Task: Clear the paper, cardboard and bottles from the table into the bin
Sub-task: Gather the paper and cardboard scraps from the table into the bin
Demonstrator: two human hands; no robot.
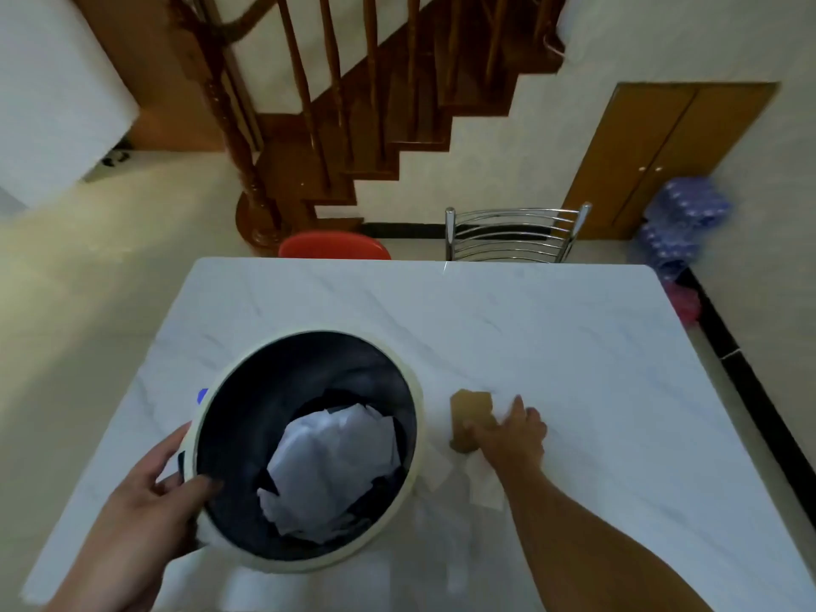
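Note:
A round bin (415, 417) with a cream rim and a dark inside is tilted toward me over the white marble table (552, 337). Crumpled white paper (335, 461) lies inside it. My left hand (150, 514) grips the bin's near-left rim, thumb inside. To the right of the bin, my right hand (514, 435) rests on a brown piece of cardboard (470, 415) that lies on the table, fingers closing on its right edge. Flat white paper (483, 488) lies under my right wrist. A small blue thing (202, 395) shows just behind the bin's left side.
A red chair (333, 246) and a chrome-backed chair (516, 234) stand at the table's far edge. A wooden staircase (353, 125) rises behind them. Wooden cupboard doors (662, 156) and blue patterned bags (684, 223) are at the right.

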